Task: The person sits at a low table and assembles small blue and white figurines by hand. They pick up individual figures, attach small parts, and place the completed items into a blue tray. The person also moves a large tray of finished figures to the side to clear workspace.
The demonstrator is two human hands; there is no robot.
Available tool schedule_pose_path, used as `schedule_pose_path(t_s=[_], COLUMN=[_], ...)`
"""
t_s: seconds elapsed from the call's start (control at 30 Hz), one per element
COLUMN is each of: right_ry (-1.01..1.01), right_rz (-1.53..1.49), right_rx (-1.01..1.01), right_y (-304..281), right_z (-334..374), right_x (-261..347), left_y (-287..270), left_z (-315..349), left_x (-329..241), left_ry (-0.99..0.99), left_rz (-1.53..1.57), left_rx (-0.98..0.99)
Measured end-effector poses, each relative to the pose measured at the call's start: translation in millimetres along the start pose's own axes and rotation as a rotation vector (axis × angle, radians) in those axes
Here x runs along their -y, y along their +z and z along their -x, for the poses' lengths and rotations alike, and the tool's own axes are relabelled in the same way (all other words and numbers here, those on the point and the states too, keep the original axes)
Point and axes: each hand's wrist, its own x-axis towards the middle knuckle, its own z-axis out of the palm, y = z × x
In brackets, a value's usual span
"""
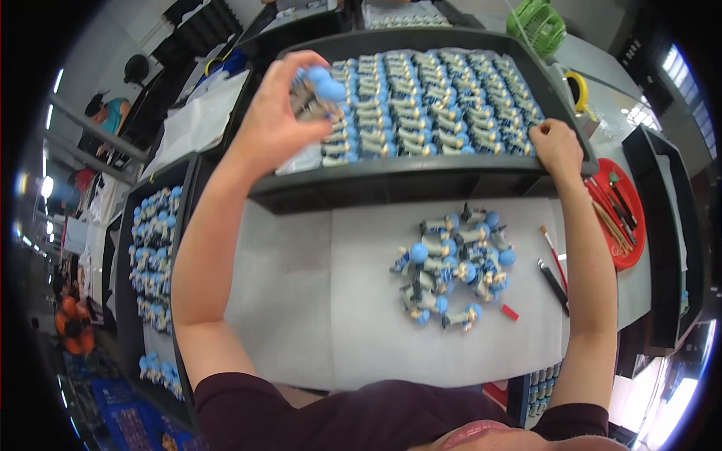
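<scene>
My left hand (274, 113) is curled round a few small figurines (320, 83) with light-blue round heads, raised over the left end of a black tray (398, 180). Inside that tray, rows of similar figurines (410, 105) lie packed on their sides. At the tray's right end my right hand (558, 146) is closed, its fingertips against the last row; what they grip, if anything, is hidden. Below the tray a loose heap of blue-headed figurines (451, 267) rests on a white sheet (361, 331).
A red dish (635, 255) of slim tools stands right of my right forearm, a black tray (665, 323) beyond it. A brush (553, 252), a black-handled tool (553, 286) and a red piece (510, 312) lie near the heap. Another figurine tray (184, 301) stands left; a green fan (538, 28) behind.
</scene>
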Motion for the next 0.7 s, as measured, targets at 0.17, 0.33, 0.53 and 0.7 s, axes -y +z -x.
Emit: schedule_pose_path(t_s=[0.17,0.33,0.53,0.7], right_ry=[-0.111,-0.323,-0.517,-0.349], right_rz=[-0.135,-0.843,-0.792,-0.768], right_rx=[-0.116,-0.358,-0.222,-0.097], right_y=[13.7,-11.6,-66.7,-60.0], right_z=[-16.2,36.9,172.3,246.6], right_x=[-32.7,-27.5,-80.2,-149.1], left_y=[59.0,120.2,137.7,146.5], left_z=[139.1,195.9,209.7,241.4], left_x=[-53.8,-40.7,-50.2,-52.7], left_ry=[-0.198,-0.560,-0.531,-0.365], left_rz=[-0.021,-0.188,-0.421,-0.377], left_rx=[0.354,0.189,0.140,0.031])
